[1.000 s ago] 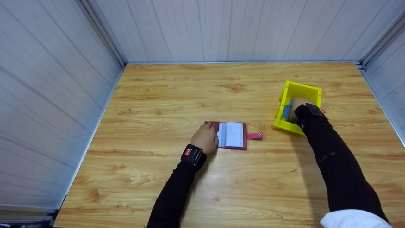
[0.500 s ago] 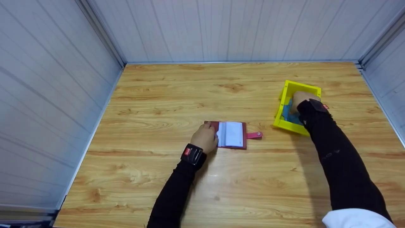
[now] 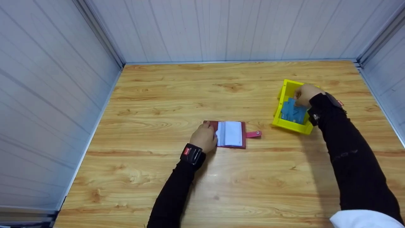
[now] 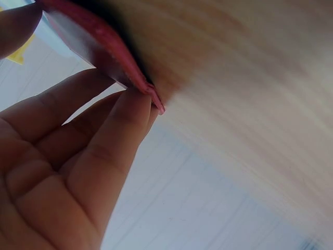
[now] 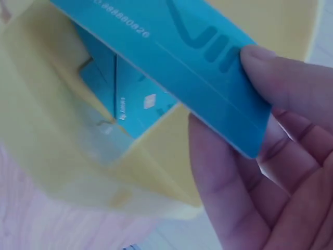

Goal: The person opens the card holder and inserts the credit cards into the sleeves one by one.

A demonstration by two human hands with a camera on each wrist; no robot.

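My right hand (image 3: 306,95) is over the yellow bin (image 3: 292,127) in the head view. It pinches a blue card (image 5: 177,60) between thumb and fingers. The right wrist view shows "VIP" lettering and a number on this card, tilted above the bin's opening. Several more blue cards (image 5: 136,99) lie loosely inside the bin. My left hand (image 3: 203,138) holds the left cover of a dark red card holder (image 3: 233,133), which lies spread out with its whitish sleeves upward. In the left wrist view, thumb and fingers touch the edges of that red cover (image 4: 112,44).
A pink snap strap (image 3: 254,134) sticks out from the holder's right side towards the bin. The wooden tabletop (image 3: 177,91) is bounded by pale panel walls (image 3: 208,30) at the back and both sides.
My right hand has risen from deep in the bin and shifted slightly right and back, with a blue card now in its fingers. The left hand and card holder stay still.
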